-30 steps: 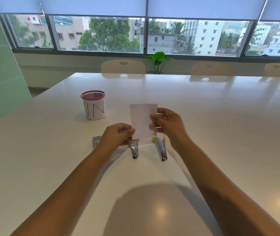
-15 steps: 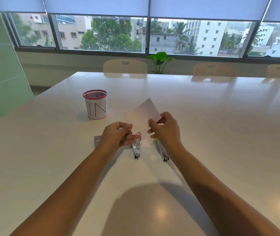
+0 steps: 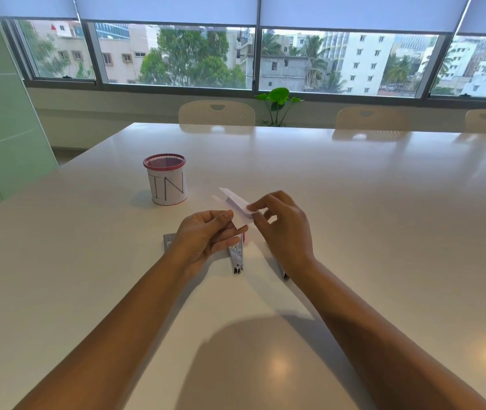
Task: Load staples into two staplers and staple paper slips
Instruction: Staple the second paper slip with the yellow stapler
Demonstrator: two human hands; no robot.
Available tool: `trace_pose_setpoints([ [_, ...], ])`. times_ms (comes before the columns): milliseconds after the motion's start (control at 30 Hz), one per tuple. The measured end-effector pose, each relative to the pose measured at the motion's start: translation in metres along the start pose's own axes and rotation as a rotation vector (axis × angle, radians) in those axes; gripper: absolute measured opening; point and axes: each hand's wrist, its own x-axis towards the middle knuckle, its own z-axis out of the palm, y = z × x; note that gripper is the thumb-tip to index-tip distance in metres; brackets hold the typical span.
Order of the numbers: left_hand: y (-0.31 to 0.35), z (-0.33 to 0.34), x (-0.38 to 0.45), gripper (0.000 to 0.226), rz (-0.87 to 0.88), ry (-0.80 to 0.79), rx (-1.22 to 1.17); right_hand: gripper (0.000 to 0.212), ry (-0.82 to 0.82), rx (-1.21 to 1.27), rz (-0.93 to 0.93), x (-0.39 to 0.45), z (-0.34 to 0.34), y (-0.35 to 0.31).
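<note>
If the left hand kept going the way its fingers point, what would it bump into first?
Probably the paper slip the left hand already pinches, then the right hand just beyond it, though depth is hard to judge.

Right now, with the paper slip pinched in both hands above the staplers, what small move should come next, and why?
Probably press the fold flat. The paper slip is bent over itself in the air, pinched by the left hand and the right hand, and neither hand is free to lift the stapler lying on the table below.

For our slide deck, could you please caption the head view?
Both hands, left hand and right hand, fold a paper slip above two staplers on a white table.
</note>
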Motion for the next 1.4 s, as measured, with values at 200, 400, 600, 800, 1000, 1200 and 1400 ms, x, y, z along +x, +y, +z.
trace_pose_setpoints([
  [200,0.0009,-0.0025,0.0022,0.012,0.013,0.01,-0.048,0.014,-0.018,-0.039,-0.207,0.0011,-0.0025,0.0013],
  [400,0.0004,-0.0042,0.0032,0.013,0.006,0.024,-0.048,0.014,-0.018,-0.128,-0.343,0.0013,-0.0047,-0.0008],
  [600,-0.0003,-0.0042,0.0033,0.012,0.001,0.03,-0.054,0.014,-0.028,-0.183,-0.416,0.0033,-0.0061,0.0009],
  [800,-0.0006,-0.0047,0.0037,0.01,-0.004,0.062,-0.024,0.017,-0.061,-0.26,-0.454,0.0043,-0.0048,0.0022],
  [1000,-0.003,-0.0052,0.0035,0.009,0.013,0.104,0.042,0.014,-0.083,-0.292,-0.429,0.0041,-0.005,-0.0006],
  [1200,-0.0005,-0.0071,0.0041,0.009,0.061,0.143,0.046,0.016,-0.218,0.147,-0.059,0.0067,-0.0061,-0.0016],
  [1400,-0.0003,-0.0054,0.0036,0.008,0.074,0.124,0.123,0.025,-0.108,0.385,0.293,0.0098,-0.0023,-0.0008],
])
